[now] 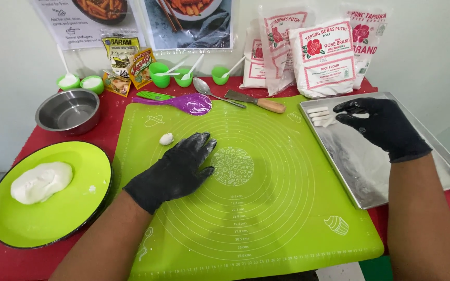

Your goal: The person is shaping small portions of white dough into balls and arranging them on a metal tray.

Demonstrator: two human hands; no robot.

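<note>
On the floured metal tray at the right of the worktop, a short white dough stick is being pinched between the gloved fingertips of the right hand, just beside a small row of finished dough sticks that are lying with their long axes running left to right near the tray's far left corner. The stick in hand is being held at a slant, its free end pointing down and left toward that row. The left hand is being rested flat and spread, holding nothing, on the green silicone mat, with a small white dough lump lying just beyond its fingertips, apart from them; this lump is much nearer the left hand than the right. A larger dough mass is sitting on the green plate well to the left. How much of the held stick is being covered by the black glove cannot be told, and its far end is hidden. The tray's right corner is being cut off by the forearm, and the row's count is hard to make out.
</note>
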